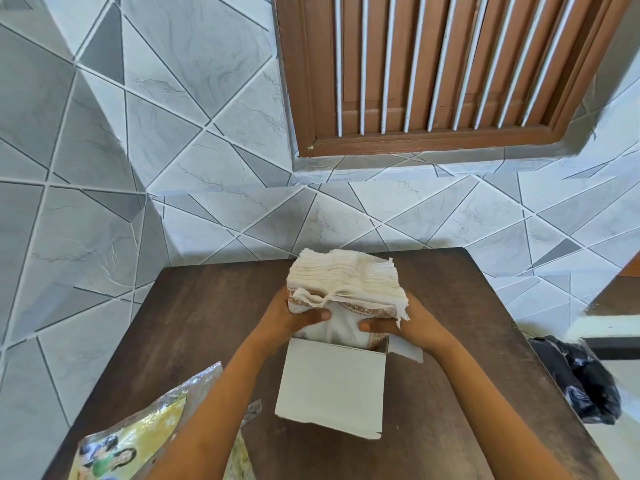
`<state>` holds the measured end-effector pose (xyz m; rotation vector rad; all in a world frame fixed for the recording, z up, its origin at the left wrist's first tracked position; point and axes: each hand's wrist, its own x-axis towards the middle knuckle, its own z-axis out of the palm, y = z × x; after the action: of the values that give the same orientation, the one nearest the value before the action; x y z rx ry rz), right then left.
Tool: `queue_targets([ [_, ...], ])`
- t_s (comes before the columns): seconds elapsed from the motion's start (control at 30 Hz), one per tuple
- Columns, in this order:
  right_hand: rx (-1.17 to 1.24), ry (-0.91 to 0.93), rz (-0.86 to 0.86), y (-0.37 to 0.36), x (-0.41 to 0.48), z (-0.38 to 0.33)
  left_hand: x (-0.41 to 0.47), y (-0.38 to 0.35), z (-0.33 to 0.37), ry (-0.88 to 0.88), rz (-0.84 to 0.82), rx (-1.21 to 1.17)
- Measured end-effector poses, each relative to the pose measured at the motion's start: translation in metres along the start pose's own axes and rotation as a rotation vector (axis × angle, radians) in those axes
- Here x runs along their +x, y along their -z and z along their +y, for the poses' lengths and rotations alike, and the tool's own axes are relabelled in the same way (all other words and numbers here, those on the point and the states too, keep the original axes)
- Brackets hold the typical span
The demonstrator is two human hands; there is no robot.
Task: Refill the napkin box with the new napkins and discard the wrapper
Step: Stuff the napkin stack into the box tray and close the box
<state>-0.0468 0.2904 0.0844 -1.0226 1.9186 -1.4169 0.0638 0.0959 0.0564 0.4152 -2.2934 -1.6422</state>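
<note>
Now clasping the napkin stack (pixel 346 282) from both sides, left hand (pixel 291 317) and right hand (pixel 408 323), fingers curled tight, its lower end inside the open box (pixel 332 386). Plenty of bare surface (pixel 194 313) left and right; wrapper (pixel 138 434) overhanging the near-left edge.

Nothing here can be read. The crinkled clear plastic wrapper with yellow-green print (pixel 138 441) at the near left corner of the dark brown wooden table (pixel 194 327) carries only pictures of figures, no legible lettering. The plain white cardboard box (pixel 332 386) shows a blank face.
</note>
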Motion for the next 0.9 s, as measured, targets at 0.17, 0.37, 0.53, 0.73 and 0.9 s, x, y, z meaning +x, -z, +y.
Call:
queue_targets([
  [0.17, -0.003, -0.074, 0.028, 0.001, 0.001, 0.004, -0.006, -0.005, -0.005, -0.063, 0.06, -0.094],
  [0.37, -0.179, 0.012, 0.086, -0.002, 0.002, 0.013, -0.008, -0.001, 0.012, -0.12, 0.111, -0.15],
  [0.53, -0.179, 0.072, 0.053, -0.006, 0.001, 0.013, -0.002, 0.0, 0.014, -0.095, 0.089, -0.002],
  [0.73, -0.103, 0.097, 0.102, -0.007, 0.004, 0.017, -0.004, -0.005, 0.009, -0.082, 0.084, 0.066],
  [0.9, -0.126, 0.14, 0.168, -0.006, 0.001, 0.019, -0.01, -0.008, 0.005, -0.103, 0.088, 0.182],
])
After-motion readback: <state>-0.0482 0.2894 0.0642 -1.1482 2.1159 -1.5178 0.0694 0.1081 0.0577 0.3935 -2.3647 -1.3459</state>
